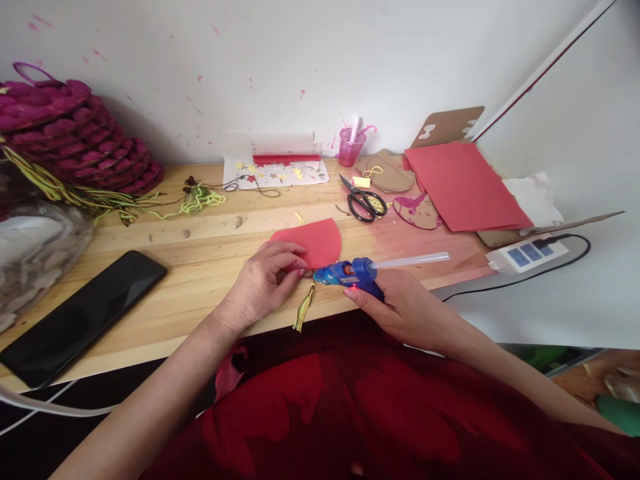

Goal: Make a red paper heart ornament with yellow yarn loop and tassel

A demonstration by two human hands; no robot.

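Observation:
My right hand (400, 308) grips a blue hot glue gun (350, 274) at the table's front edge, its nozzle pointing left and a clear glue stick (410, 261) sticking out to the right. My left hand (265, 280) presses its curled fingers on the lower edge of a red semicircular paper piece (315, 241), right beside the nozzle. A yellow and green thread tassel (304, 308) hangs from under my left fingertips over the table edge.
A black phone (80, 313) lies front left. Black scissors (364, 200), red paper sheets (463, 187), cardboard cutouts (387, 172) and a pink cup (351, 147) sit at the back right. A white power strip (527, 255) lies right. Magenta woven pieces (75, 137) pile up at the left.

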